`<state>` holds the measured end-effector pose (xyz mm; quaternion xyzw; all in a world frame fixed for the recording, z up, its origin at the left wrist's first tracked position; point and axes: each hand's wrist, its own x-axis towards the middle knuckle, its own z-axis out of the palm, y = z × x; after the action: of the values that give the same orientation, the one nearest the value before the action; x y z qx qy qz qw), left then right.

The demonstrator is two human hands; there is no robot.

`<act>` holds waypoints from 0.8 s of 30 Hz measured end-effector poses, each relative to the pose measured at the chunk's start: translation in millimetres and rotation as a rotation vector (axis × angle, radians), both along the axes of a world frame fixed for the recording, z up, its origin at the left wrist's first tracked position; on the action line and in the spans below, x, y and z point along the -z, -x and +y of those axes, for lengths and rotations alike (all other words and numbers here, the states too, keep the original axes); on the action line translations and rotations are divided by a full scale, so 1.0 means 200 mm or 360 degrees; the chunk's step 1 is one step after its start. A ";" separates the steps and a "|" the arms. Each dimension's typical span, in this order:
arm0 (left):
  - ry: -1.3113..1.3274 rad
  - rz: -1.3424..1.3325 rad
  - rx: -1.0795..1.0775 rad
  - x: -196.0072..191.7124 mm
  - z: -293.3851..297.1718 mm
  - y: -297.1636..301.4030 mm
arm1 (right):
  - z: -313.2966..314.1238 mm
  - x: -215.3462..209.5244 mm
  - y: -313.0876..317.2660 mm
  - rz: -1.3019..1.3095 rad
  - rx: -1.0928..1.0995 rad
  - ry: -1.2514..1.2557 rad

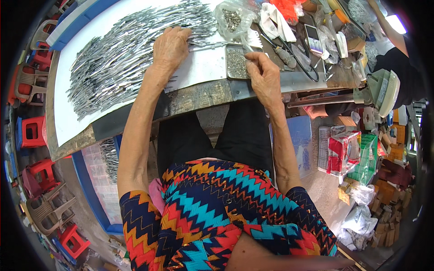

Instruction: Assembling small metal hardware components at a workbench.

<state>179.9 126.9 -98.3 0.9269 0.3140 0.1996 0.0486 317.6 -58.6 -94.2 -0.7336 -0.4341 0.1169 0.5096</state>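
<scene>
a worn wooden workbench (pixel 199 97) carries a white sheet (pixel 203 67) under the left hand (pixel 171 47), spread with metal strips (pixel 117 58). a shallow tray of small metal bits (pixel 235 62) lies just left of the right hand (pixel 264 74), a phone (pixel 313 39) beyond it.

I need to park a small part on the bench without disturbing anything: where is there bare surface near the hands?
Bare white board lies between the left hand and the small metal tray, below the metal-piece rows. Another strip runs along the board's near edge. Right of the right hand, tools and bags crowd the bench.
</scene>
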 end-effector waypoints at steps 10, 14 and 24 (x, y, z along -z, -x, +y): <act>-0.0304 -0.0085 0.0227 0.06 0.09 0.02 | -0.01 0.02 -0.12 -0.0647 -0.0213 0.0127; -0.0216 -0.0398 0.0299 0.03 0.05 0.01 | 0.01 0.03 -0.11 -0.0697 -0.0306 0.0172; 0.1152 -0.1154 0.0257 -0.10 -0.31 0.04 | 0.06 0.07 -0.10 -0.1001 -0.0313 0.0194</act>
<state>172.8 64.5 -78.0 0.7433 0.2535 0.3821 0.4871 338.0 -46.8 -107.8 -0.7175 -0.6309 -0.0408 0.2922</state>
